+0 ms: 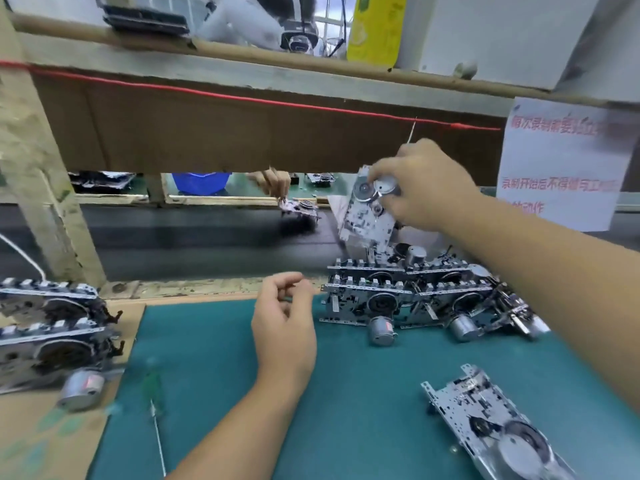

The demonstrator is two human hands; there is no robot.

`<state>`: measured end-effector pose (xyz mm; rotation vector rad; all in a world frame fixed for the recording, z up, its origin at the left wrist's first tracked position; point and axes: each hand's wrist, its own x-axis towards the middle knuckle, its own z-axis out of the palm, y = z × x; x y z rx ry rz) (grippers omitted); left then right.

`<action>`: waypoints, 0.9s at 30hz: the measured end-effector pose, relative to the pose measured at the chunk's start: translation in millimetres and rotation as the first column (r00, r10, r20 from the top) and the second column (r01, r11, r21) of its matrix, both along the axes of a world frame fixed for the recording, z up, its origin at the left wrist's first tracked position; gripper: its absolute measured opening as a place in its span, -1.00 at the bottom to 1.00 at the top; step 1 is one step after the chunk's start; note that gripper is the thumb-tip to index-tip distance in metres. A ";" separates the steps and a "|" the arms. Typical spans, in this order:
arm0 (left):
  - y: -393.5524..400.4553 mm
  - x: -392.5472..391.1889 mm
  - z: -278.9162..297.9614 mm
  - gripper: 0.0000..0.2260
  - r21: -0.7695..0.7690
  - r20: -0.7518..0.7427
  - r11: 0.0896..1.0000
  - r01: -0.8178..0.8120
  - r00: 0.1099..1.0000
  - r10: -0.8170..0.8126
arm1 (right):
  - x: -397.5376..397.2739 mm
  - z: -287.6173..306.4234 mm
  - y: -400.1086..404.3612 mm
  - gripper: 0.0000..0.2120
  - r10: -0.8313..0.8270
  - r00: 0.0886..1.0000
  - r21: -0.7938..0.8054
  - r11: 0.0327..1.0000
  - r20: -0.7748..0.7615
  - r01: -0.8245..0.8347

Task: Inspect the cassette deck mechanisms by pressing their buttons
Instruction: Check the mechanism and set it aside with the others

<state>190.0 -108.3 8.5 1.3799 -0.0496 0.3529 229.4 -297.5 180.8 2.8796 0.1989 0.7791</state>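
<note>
Care with the grip comes first: our right hand pinches one cassette deck mechanism by its motor end, tilted above the far-right stack. We should bring it to our left hand, loosely curled and empty, before pressing buttons.

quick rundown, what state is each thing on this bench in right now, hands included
right hand: grips the lifted cassette mechanism, held tilted in the air above the pile
left hand: holds nothing, fingers loosely curled, above the green mat
pile of mechanisms: stacked at the right, on the mat's far edge
single mechanism: lying flat on the mat, near right
left stack of mechanisms: resting on cardboard
screwdriver: lying on the mat, blurred
</note>
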 end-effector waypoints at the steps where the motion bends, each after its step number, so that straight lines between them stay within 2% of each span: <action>1: 2.0 -3.3 0.3 -0.95 -0.014 -0.018 1.000 0.004 1.000 -0.005 | -15.4 3.0 6.5 -0.66 0.032 0.993 -0.019 0.999 0.115 -0.030; 3: 5.9 -14.8 2.2 -0.94 -0.083 -0.056 0.996 0.015 0.998 -0.020 | -51.8 4.7 20.6 -0.70 0.064 0.956 -0.005 0.998 0.287 -0.066; 5: 11.5 -31.7 2.1 -0.81 -0.152 -0.071 0.988 0.029 0.997 -0.040 | -90.4 -2.6 34.4 -0.74 0.051 0.947 0.151 0.983 0.318 -0.103; 7: 21.4 -47.1 -1.1 -0.75 -0.201 -0.049 0.978 0.048 0.997 -0.059 | -125.2 -16.2 46.5 -0.80 0.028 0.988 0.462 0.881 0.154 -0.097; 9: 33.3 -56.5 -3.9 -0.68 -0.238 0.003 0.969 0.071 0.997 -0.073 | -147.7 -35.2 55.7 -0.71 0.105 0.981 0.789 0.610 -0.164 0.067; 10: 39.1 -59.1 -4.5 -0.65 -0.235 0.041 0.969 0.083 0.996 -0.075 | -154.6 -49.1 57.4 -0.67 0.161 0.935 0.842 0.503 -0.314 0.196; 12: 46.9 -63.9 -4.6 -0.60 -0.198 0.102 0.970 0.140 0.987 -0.122 | -159.0 -78.3 59.2 -0.68 0.224 0.843 0.835 0.399 -0.489 0.379; 14: 48.5 -72.6 -4.8 -0.61 -0.121 0.132 0.952 0.281 0.955 -0.265 | -156.2 -100.8 61.2 -0.62 0.230 0.804 0.819 0.340 -0.549 0.462; 16: 47.2 -80.8 -5.3 -0.75 0.052 0.160 0.921 0.387 0.907 -0.390 | -152.3 -111.4 60.5 -0.52 0.176 0.825 0.826 0.303 -0.538 0.474; 18: 45.6 -79.0 -6.8 -0.86 0.172 0.148 0.914 0.367 0.908 -0.392 | -150.9 -115.0 58.0 -0.46 0.109 0.857 0.844 0.272 -0.504 0.462; 20: 43.9 -70.7 -6.5 -0.88 0.087 0.055 0.948 0.307 0.948 -0.312 | -153.1 -119.2 59.0 -0.42 0.025 0.891 0.835 0.360 -0.454 0.415; 22: 42.2 -60.7 -6.1 -0.90 -0.090 -0.086 0.960 0.266 0.958 -0.274 | -155.7 -128.9 63.7 -0.32 -0.046 0.942 0.765 0.571 -0.333 0.298; 24: 41.3 -54.2 -7.2 -0.95 -0.149 -0.163 0.960 0.238 0.951 -0.261 | -156.5 -136.6 77.6 -0.07 0.021 0.971 0.625 0.769 -0.239 0.138; 27: 41.3 -52.7 -9.0 -0.92 -0.195 -0.214 0.947 0.256 0.931 -0.296 | -151.2 -148.3 95.4 0.16 0.152 0.942 0.496 0.868 -0.301 0.019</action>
